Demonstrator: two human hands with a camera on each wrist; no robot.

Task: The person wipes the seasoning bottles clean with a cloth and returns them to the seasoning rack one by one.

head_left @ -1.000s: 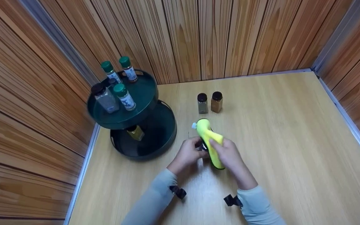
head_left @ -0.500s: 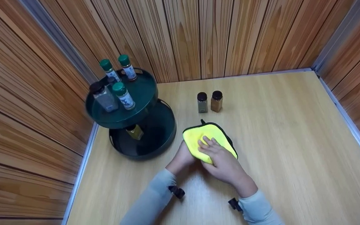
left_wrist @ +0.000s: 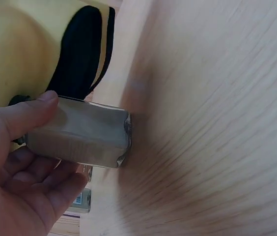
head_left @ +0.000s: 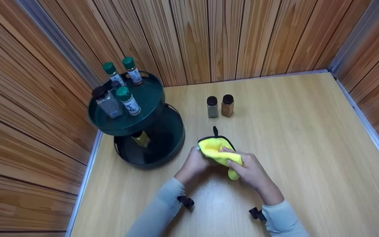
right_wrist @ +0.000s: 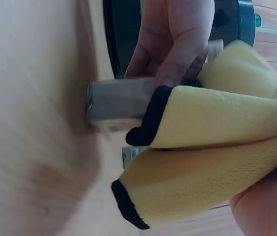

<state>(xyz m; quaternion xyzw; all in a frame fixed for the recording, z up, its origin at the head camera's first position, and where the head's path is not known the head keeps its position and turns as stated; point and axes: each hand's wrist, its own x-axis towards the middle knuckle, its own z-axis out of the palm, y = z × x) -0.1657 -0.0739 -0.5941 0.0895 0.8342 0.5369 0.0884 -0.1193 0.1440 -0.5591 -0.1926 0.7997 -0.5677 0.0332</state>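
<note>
A square glass spice jar with pale contents and a dark cap is gripped near its cap by my left hand. In the head view the cloth and hand hide this jar. My right hand pinches a folded yellow cloth with black edging and a loop. The cloth lies over the jar's cap end, as the left wrist view shows. From the right wrist view, the cloth's folded layers hang beside the jar, whose base is near the table.
Two dark-capped spice jars, one greyish and one brown, stand behind the hands. A dark green two-tier rack at left bears green-capped bottles, a large jar and a yellowish jar below. Wood-panelled walls enclose the table.
The cloth was folded in the right hand, then spread flat under its open palm over the left hand; now it is bunched in the right hand's pinch. The left hand has hardly moved.
</note>
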